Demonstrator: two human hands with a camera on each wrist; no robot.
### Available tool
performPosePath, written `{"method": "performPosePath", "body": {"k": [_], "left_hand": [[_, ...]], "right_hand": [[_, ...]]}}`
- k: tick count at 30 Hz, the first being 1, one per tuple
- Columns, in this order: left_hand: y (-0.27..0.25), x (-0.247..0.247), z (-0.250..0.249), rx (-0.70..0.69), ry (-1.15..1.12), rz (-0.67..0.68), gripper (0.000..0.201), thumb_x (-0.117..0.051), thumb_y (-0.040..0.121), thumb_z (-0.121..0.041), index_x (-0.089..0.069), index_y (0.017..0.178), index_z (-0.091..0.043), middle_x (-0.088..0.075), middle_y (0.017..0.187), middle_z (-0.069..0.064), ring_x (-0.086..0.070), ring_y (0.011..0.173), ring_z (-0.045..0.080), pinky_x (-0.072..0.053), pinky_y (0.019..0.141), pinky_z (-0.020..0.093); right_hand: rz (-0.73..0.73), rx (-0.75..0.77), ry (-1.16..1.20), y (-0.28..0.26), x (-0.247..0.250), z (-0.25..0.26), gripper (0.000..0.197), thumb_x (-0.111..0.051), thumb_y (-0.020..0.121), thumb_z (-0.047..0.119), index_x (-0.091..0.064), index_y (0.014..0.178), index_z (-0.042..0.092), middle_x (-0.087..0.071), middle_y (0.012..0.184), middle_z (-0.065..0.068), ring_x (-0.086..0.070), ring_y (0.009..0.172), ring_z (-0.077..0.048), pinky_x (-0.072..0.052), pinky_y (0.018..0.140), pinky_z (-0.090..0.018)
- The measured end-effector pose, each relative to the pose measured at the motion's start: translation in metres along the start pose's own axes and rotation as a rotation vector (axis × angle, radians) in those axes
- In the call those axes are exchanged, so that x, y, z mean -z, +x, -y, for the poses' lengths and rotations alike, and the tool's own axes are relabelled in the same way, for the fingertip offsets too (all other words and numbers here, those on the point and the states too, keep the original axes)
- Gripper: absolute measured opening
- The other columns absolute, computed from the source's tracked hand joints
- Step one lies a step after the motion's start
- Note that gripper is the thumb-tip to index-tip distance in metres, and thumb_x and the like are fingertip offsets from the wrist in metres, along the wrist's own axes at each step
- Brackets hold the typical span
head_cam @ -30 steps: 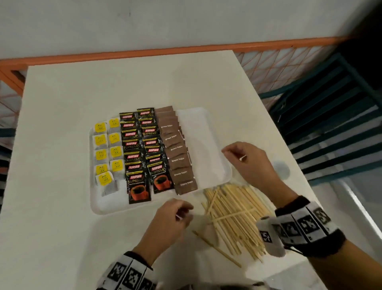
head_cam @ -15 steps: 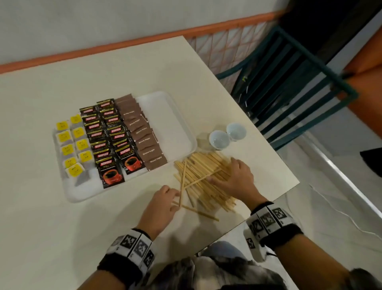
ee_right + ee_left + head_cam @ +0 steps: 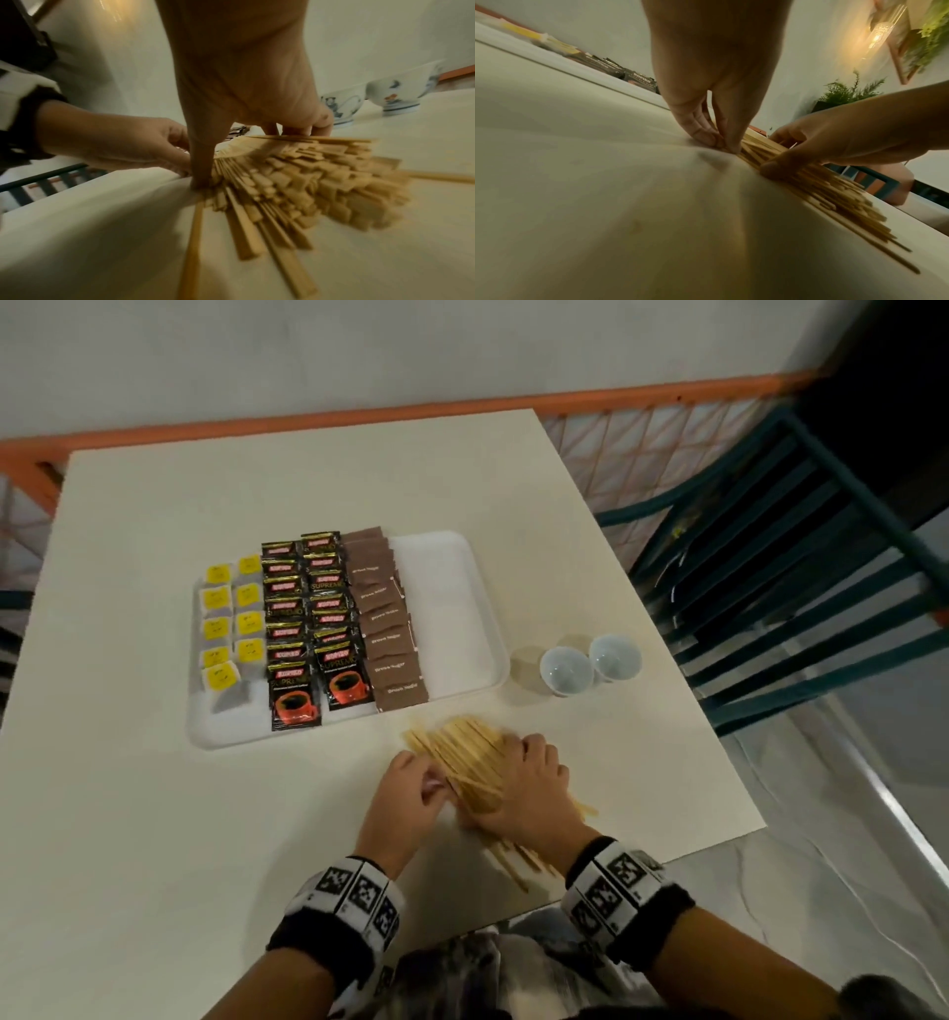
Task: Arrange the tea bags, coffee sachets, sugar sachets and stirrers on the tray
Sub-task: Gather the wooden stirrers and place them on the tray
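Note:
The white tray (image 3: 447,588) holds rows of yellow-tagged tea bags (image 3: 226,618), black coffee sachets (image 3: 308,618) and brown sugar sachets (image 3: 385,629); its right strip is bare. A bundle of wooden stirrers (image 3: 467,757) lies on the table just in front of the tray. My right hand (image 3: 529,783) spans the bundle, thumb on its left side and fingers curled over its right side (image 3: 254,156). My left hand (image 3: 411,788) stands fingertips-down on the table and pushes against the bundle's left edge (image 3: 721,142). The stirrers' near ends (image 3: 308,182) fan out unevenly below my right palm.
Two small white cups (image 3: 565,670) (image 3: 613,657) stand right of the tray. The table's right edge (image 3: 719,742) and front edge are close to the stirrers, and a few stirrer ends reach the front edge. A dark green slatted chair (image 3: 796,588) stands beyond the right edge.
Both hands have closed in on the pile from either side. The scattered, crossed stirrers are now drawn into one tighter bundle between them.

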State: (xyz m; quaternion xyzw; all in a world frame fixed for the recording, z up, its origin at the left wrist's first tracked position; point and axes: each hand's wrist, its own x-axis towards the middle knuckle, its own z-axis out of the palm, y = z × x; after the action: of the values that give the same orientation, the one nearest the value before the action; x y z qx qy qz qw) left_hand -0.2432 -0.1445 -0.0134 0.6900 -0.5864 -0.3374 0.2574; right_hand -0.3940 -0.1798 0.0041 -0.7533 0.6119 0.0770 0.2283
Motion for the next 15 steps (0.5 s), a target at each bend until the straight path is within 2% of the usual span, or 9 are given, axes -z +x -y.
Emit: {"method": "performPosePath", "body": {"k": [3, 5, 8, 12, 15], "left_hand": [[-0.001, -0.005, -0.001, 0.046, -0.028, -0.061, 0.018, -0.067, 0.077, -0.005, -0.054, 0.080, -0.017, -0.044, 0.080, -0.014, -0.049, 0.072, 0.004, -0.038, 0.066, 0.006], [-0.003, -0.007, -0.002, 0.057, -0.045, -0.102, 0.017, -0.066, 0.076, -0.001, -0.059, 0.079, -0.015, -0.051, 0.078, -0.010, -0.051, 0.073, 0.010, -0.038, 0.068, 0.011], [-0.006, -0.007, -0.004, 0.066, -0.076, -0.127, 0.011, -0.062, 0.079, 0.000, -0.068, 0.085, -0.007, -0.063, 0.084, 0.001, -0.057, 0.077, 0.012, -0.039, 0.069, 0.006], [-0.010, -0.006, -0.009, 0.116, -0.109, -0.104, 0.013, -0.057, 0.085, -0.004, -0.069, 0.090, -0.008, -0.066, 0.086, -0.001, -0.057, 0.078, 0.010, -0.036, 0.065, -0.002], [-0.011, -0.005, -0.010, 0.139, -0.114, -0.063, 0.016, -0.055, 0.087, -0.005, -0.069, 0.093, -0.009, -0.068, 0.092, 0.002, -0.057, 0.081, 0.010, -0.036, 0.066, 0.001]], "right_hand": [[0.034, 0.052, 0.063, -0.004, -0.001, 0.006, 0.072, -0.062, 0.078, 0.048, -0.030, 0.130, 0.011, -0.036, 0.123, -0.010, -0.039, 0.112, -0.027, -0.038, 0.094, -0.037], [0.062, 0.077, 0.081, -0.004, -0.003, 0.011, 0.058, -0.057, 0.084, 0.036, -0.032, 0.128, 0.007, -0.037, 0.124, -0.012, -0.041, 0.111, -0.028, -0.041, 0.094, -0.037], [0.082, 0.104, 0.114, 0.000, -0.008, 0.018, 0.041, -0.049, 0.086, 0.014, -0.036, 0.124, 0.005, -0.041, 0.124, -0.014, -0.043, 0.109, -0.028, -0.041, 0.092, -0.034], [0.078, 0.079, 0.132, 0.007, -0.008, 0.027, 0.031, -0.046, 0.091, 0.014, -0.039, 0.120, 0.006, -0.048, 0.121, -0.013, -0.051, 0.107, -0.027, -0.045, 0.091, -0.033], [0.077, 0.031, 0.128, 0.011, -0.005, 0.034, 0.031, -0.048, 0.092, 0.020, -0.041, 0.119, 0.006, -0.053, 0.120, -0.013, -0.056, 0.108, -0.028, -0.048, 0.091, -0.034]]}}
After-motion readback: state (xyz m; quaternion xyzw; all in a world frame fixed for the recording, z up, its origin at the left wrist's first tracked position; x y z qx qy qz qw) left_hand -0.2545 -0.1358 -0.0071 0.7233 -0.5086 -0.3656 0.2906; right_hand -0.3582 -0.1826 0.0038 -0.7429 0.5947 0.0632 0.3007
